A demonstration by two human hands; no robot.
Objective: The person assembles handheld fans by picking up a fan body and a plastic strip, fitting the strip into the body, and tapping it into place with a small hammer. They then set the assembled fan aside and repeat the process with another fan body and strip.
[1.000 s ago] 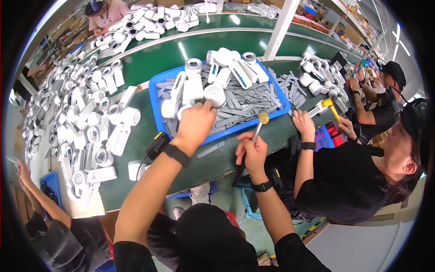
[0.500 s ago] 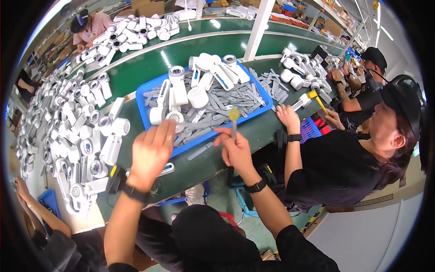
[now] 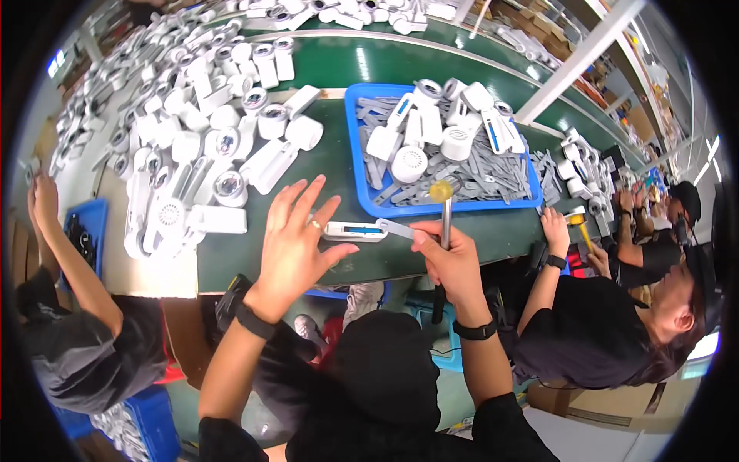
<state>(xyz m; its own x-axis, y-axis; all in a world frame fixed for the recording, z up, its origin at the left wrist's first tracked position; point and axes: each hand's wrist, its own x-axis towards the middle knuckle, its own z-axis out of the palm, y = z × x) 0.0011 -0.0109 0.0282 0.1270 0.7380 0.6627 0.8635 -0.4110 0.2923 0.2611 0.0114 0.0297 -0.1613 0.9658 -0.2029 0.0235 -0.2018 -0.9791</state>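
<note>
On green worktop (image 3: 327, 165), in front of blue tray (image 3: 493, 205): white handheld fan (image 3: 356, 236), slotted side up, probably for access. With left hand (image 3: 292, 242): fingers spread beside fan, nothing visibly gripped. With right hand (image 3: 453, 258): clamped on yellow-headed hammer (image 3: 446, 219), pinching grey strip (image 3: 396, 229) too, seemingly to spare setting either down.

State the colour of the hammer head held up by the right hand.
Yellow; the hammer head shows best in the head view.

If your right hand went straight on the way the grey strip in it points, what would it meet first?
Likely the white slotted part, at the tip of the grey strip that the right hand holds; depth leaves unclear whether they touch.
</note>
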